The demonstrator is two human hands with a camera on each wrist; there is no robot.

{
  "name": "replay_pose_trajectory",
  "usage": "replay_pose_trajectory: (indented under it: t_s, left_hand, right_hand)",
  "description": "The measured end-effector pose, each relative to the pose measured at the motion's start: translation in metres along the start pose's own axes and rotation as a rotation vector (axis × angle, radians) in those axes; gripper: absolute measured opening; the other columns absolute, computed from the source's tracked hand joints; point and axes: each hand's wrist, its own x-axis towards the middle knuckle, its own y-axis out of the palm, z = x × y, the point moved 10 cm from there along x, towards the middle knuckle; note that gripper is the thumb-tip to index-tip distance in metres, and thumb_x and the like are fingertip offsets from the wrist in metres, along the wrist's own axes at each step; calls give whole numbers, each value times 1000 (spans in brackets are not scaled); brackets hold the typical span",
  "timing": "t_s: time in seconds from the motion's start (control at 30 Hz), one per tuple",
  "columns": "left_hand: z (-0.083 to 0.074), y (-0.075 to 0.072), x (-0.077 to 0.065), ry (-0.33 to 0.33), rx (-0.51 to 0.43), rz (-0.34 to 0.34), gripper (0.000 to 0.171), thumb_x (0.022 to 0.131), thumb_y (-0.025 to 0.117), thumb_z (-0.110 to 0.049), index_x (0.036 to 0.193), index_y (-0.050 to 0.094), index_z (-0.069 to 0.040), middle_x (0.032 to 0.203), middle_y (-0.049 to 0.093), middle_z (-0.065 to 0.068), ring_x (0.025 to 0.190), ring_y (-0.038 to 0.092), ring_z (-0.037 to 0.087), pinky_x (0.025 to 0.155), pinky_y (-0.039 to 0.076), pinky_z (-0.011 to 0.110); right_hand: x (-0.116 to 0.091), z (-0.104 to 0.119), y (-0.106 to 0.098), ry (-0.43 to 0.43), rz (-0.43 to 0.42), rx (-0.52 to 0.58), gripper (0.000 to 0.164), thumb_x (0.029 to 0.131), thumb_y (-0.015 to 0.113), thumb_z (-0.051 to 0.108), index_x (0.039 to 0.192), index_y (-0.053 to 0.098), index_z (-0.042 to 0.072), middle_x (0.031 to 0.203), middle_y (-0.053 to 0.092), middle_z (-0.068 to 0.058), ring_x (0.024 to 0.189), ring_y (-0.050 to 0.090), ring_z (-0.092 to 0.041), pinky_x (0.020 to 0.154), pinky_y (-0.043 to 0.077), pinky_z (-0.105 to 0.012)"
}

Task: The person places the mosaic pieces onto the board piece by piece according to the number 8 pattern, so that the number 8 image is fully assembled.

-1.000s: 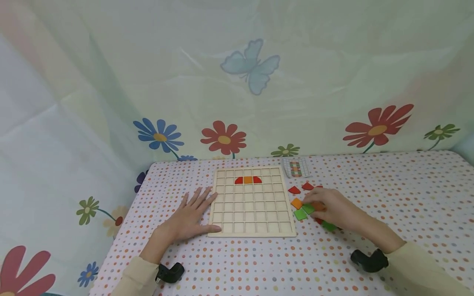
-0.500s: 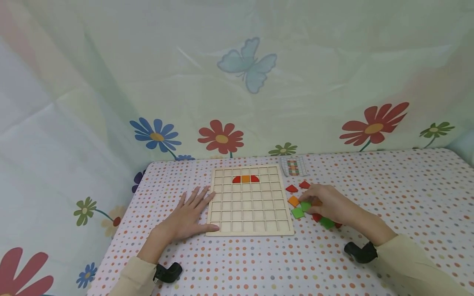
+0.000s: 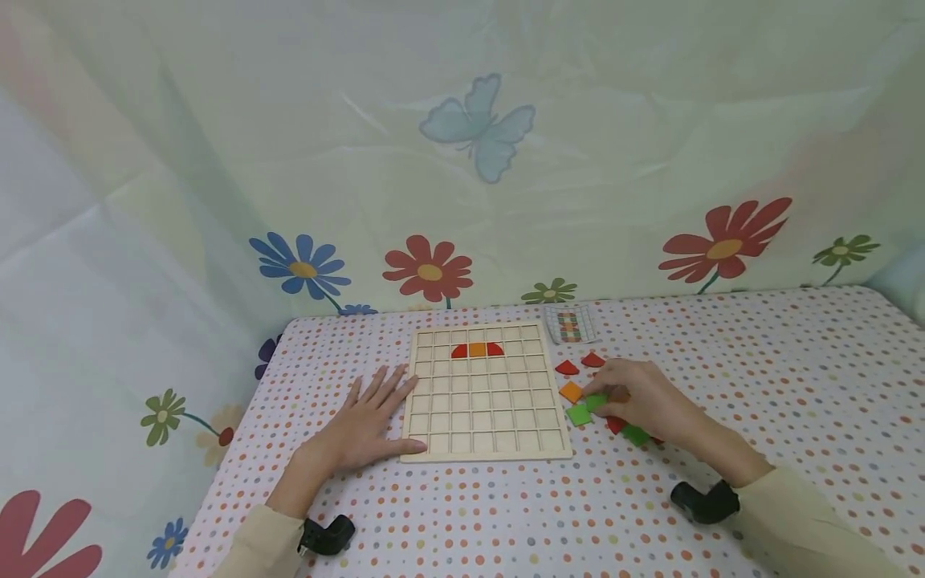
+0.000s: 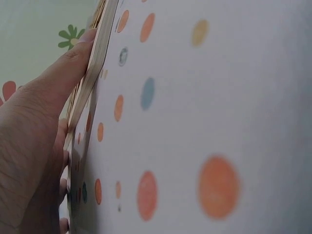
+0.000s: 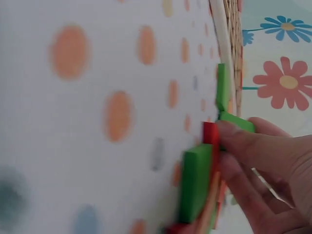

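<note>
A pale wooden grid board (image 3: 484,417) lies on the table, with an orange square tile (image 3: 477,350) between two red quarter-round tiles (image 3: 495,349) in one upper row. My left hand (image 3: 361,425) lies with spread fingers at the board's left edge; its thumb rests on the near left corner, also seen in the left wrist view. At the loose tiles right of the board, my right hand (image 3: 646,399) pinches a green square tile (image 5: 239,122) between thumb and fingers. Another green tile (image 3: 579,415) and an orange one (image 3: 571,392) lie beside it. The palm partly hides the pile.
Two red quarter-round tiles (image 3: 567,368) lie by the board's right side. Behind them is a small pattern card (image 3: 571,324). More green tiles (image 5: 195,183) and red ones sit under and near the right hand. A flowered curtain (image 3: 578,201) hangs behind the dotted table (image 3: 506,522).
The head view has shifted slightly. My right fingers have drawn in a little around the green tile. The left hand keeps its place on the board.
</note>
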Motion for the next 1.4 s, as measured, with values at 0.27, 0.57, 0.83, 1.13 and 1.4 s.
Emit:
replay_pose_trajectory:
  t_s: [0.27,0.57,0.83,1.13,1.4]
  left_hand:
    - [-2,-1,-2,-2,6,-4,104,91,57,-77,169,20,-20,176,7,5,162,3,34,127,2,63]
    - [-1,2,0,-9,2,13,104,91,58,-77,170,18,-21,177,5,4,162,0,33,127,1,62]
    - [-1,1,1,8,4,1,104,91,57,-77,170,18,-22,177,5,3,162,-1,32,127,1,63]
    - [-2,2,2,4,2,5,104,91,57,-78,170,17,-22,177,4,3,162,-2,32,127,1,63]
    - [-1,1,0,8,3,2,103,92,58,-75,170,18,-20,177,6,6,162,0,34,127,3,64]
  right_hand:
    - [9,5,-6,-10,-101,86,31,75,92,-1,102,82,9,96,75,1,86,70,-18,75,62,-30]
    - [67,29,10,-26,-68,220,26,79,86,-9,104,80,-2,100,74,-10,89,69,-24,76,62,-30]
    - [103,35,38,-51,4,264,26,84,83,-7,110,79,-3,102,75,-12,90,69,-26,82,63,-39]
    - [112,30,56,1,38,256,21,87,83,-2,108,82,1,101,74,-9,91,68,-24,81,61,-37]
    - [115,35,60,23,53,244,18,85,84,-3,103,83,1,100,73,-8,91,67,-23,78,58,-32]
